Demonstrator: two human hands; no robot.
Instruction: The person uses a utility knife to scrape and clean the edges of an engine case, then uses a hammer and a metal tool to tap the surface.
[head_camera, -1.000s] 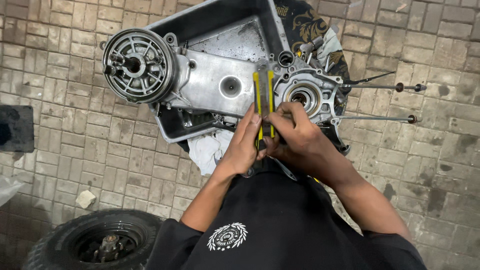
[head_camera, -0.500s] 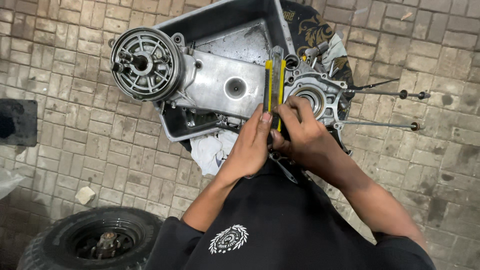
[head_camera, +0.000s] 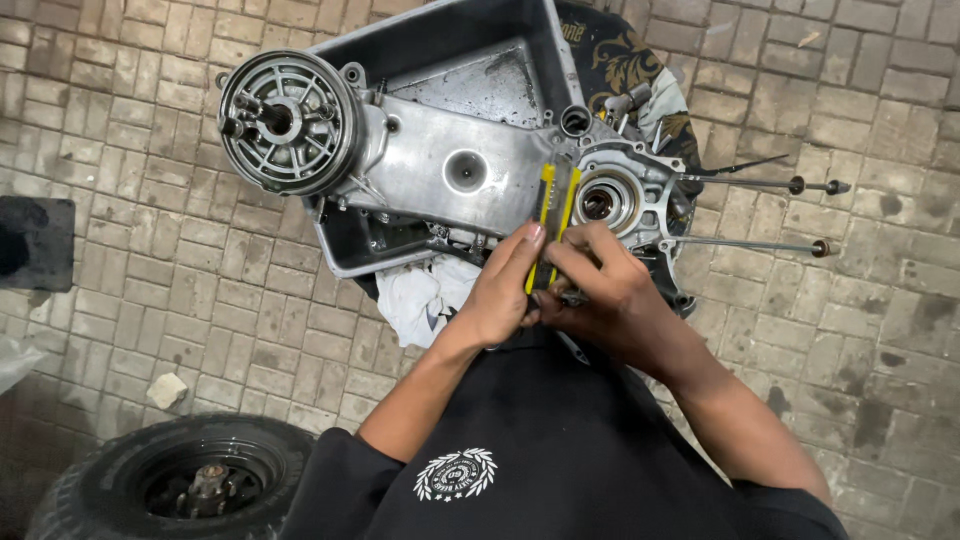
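At the far left edge of the frame a dark flat block (head_camera: 35, 243) lies on the brick floor (head_camera: 140, 300), and in the lower left corner sits a black tyre (head_camera: 170, 480) on its wheel, with a small pale stone (head_camera: 166, 390) just above it. In the upper left of the centre a round finned metal cover (head_camera: 288, 122) forms the left end of a grey engine case (head_camera: 460, 170), which rests across a dark metal tray (head_camera: 440, 50). A crumpled white rag (head_camera: 425, 298) lies below the tray's near edge, just left of the hands. The left forearm rises from the lower centre of the frame towards the upper right, and the left hand (head_camera: 500, 295) is closed in a pinch, its fingertips pressed against the left side of a yellow and black tool (head_camera: 552, 222) that stands nearly vertical in the middle of the frame. The tool's upper end lies over the engine case, just left of a round bearing opening (head_camera: 603, 200). The right forearm comes in from the lower right corner, and the right hand (head_camera: 605, 295) is curled, fingers bent inward and pinching the tool's lower right side, touching the left hand. To the right of the opening, two long thin studs (head_camera: 760, 184) stick out sideways over the floor. A patterned dark cloth (head_camera: 625, 60) shows beyond the tray at the upper centre.
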